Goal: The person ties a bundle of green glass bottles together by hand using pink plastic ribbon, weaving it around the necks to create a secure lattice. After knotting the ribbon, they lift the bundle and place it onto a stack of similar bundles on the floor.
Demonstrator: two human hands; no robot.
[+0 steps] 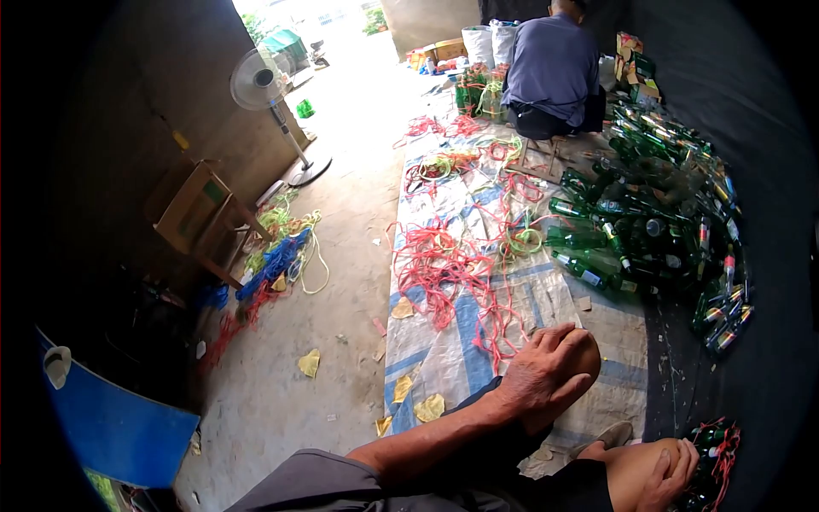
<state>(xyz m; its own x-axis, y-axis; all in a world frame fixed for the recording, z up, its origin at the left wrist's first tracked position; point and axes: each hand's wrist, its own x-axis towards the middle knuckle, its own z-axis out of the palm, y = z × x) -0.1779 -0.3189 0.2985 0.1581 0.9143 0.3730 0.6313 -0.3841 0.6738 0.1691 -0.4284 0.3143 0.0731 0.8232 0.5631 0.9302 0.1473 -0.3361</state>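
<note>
My left hand point(548, 374) rests over my left knee, its fingers draped loosely across it with nothing in them. Lower right, my right hand point(670, 480) lies on my other knee, also holding nothing. Close beside that hand stand green glass bottles point(706, 437) with red string point(728, 452) around them, partly cut off by the view. Beyond my left hand, a tangle of red string point(439, 269) spreads over a blue-and-white woven plastic sheet point(469, 320).
A large heap of green bottles point(631, 243) lies at right. Ahead, another person point(554, 72) crouches with their back to me, near white sacks point(479, 47) and tied bottles point(471, 90). Left are a standing fan point(264, 78), a wooden chair point(200, 213) and blue string point(277, 263).
</note>
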